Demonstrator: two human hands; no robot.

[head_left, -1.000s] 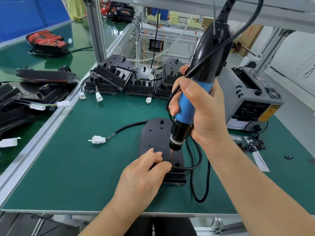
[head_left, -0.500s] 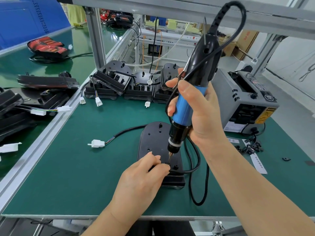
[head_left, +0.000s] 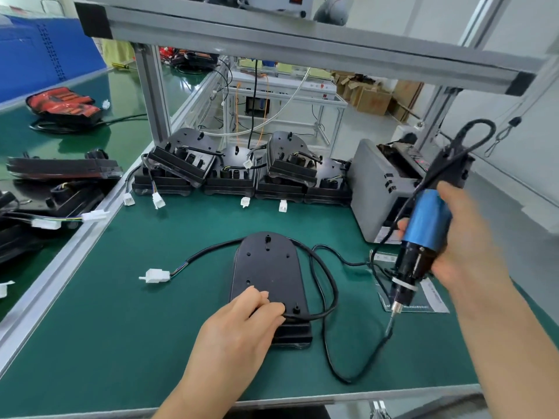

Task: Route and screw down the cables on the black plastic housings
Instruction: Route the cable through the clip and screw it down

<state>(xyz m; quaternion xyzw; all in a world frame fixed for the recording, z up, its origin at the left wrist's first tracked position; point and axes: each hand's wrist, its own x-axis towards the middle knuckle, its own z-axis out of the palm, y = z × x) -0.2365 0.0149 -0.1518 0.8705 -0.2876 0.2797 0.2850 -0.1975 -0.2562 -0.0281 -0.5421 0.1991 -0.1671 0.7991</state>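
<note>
**A:** What are the fingers (head_left: pixel 263 297) of the left hand (head_left: pixel 242 325) doing?

**B:** They are curling together with the thumb and seem to be pinning the thin black cable (head_left: pixel 328 285) against the near end of the flat black plastic housing (head_left: pixel 266 267). I think this is so the cable is sitting in its route beside the small post there.

**A:** And the right hand (head_left: pixel 465 252)?

**B:** Its fingers (head_left: pixel 405 225) are wrapping tight round the blue-and-black electric screwdriver (head_left: pixel 423 234). It is hanging off to the right, well apart from the housing. The bit is pointing down over a clear plastic bag (head_left: pixel 435 300), perhaps going for a screw.

**A:** How is the housing lying?

**B:** It is lying flat in the middle of the green table (head_left: pixel 121 343), with its long axis running near to far and its rounded end pointing far. The cable is looping along its right side, then trailing left to a white plastic connector (head_left: pixel 155 275).
</note>
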